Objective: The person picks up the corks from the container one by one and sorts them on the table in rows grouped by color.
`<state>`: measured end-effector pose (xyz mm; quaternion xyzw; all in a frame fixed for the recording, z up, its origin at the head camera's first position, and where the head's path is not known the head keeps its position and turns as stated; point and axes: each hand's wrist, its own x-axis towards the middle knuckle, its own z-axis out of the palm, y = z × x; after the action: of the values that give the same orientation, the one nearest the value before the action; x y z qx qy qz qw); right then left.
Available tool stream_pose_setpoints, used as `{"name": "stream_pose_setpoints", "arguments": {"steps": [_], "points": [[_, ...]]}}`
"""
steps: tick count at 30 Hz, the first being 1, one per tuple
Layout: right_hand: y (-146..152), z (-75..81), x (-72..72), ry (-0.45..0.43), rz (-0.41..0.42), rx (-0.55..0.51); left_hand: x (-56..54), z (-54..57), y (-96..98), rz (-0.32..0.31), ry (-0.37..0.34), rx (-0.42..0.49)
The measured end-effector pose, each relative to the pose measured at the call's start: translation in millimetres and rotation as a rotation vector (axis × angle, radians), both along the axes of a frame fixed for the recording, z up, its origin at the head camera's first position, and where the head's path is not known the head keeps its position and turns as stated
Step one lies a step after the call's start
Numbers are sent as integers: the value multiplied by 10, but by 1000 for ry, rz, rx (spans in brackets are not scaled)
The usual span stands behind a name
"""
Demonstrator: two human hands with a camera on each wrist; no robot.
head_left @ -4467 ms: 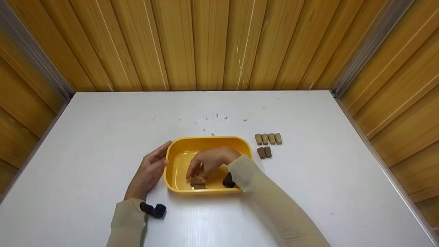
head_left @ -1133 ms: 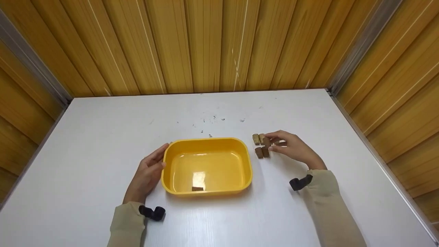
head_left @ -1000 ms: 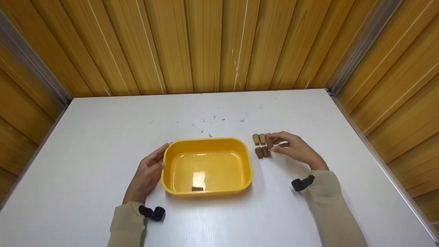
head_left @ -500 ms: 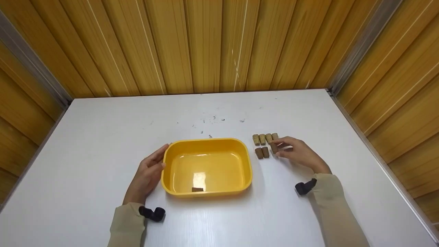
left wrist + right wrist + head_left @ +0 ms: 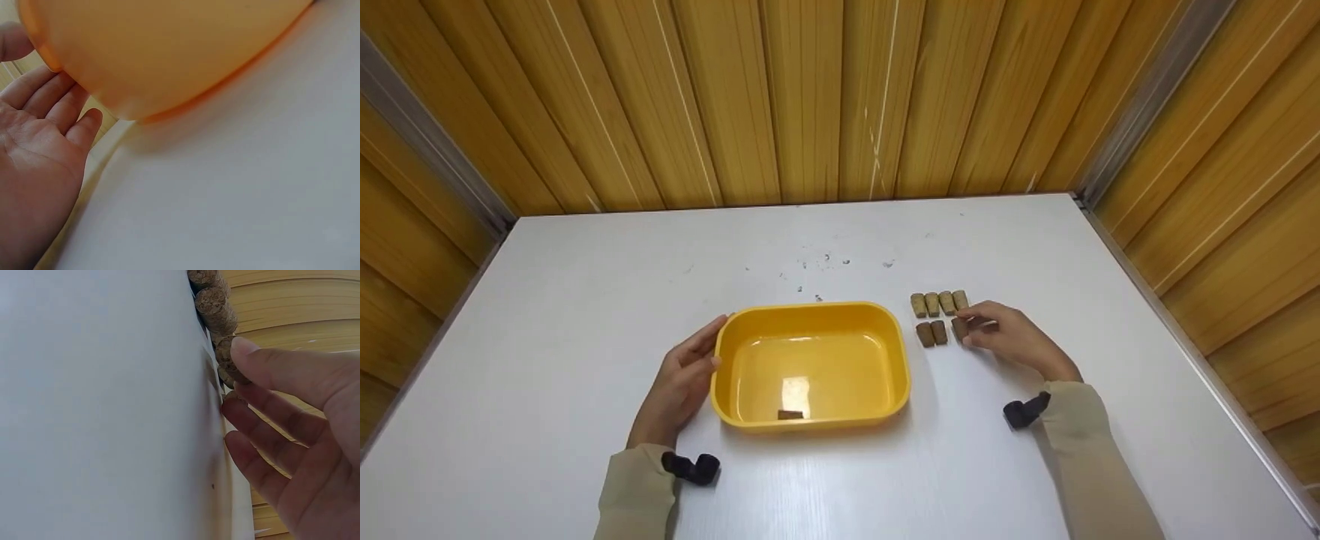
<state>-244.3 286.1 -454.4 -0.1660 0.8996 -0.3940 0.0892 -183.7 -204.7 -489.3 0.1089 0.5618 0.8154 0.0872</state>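
At the right of the head view, my right hand [image 5: 1011,335] pinches a dark brown cork [image 5: 958,328] between thumb and fingers, low over the table. In the right wrist view, the thumb lies on this cork [image 5: 226,357], with other cork ends beyond it. Two dark brown corks [image 5: 931,334] lie side by side just left of it. Behind them several light corks [image 5: 939,304] form a row. My left hand [image 5: 679,382] rests against the left wall of a yellow plastic basin [image 5: 810,425], its fingers fairly straight along the outside. One brown cork [image 5: 790,415] lies inside, near the front wall.
The white table [image 5: 585,285] carries small dark marks [image 5: 826,259] behind the basin. Wood-patterned panels [image 5: 802,97] enclose its back and sides. A black wrist camera [image 5: 694,468] sits on the left wrist, another wrist camera [image 5: 1026,411] on the right.
My right hand left the basin with a brown cork, brought it over the cork rows, then lowered it rightward beside the two brown ones. My left hand stays at the basin.
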Motion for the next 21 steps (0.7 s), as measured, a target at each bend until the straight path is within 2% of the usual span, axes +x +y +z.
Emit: {"name": "stream_pose_setpoints", "arguments": {"steps": [8,16,21], "points": [[-21,14,-1,6,0,25,-9,-19,-3,5,12,-2],[-18,22,-4,-49,-23,91,1,-11,2,24,-11,22],[-14,12,-11,-43,-15,96,0,-16,-1,13,-7,20]]}}
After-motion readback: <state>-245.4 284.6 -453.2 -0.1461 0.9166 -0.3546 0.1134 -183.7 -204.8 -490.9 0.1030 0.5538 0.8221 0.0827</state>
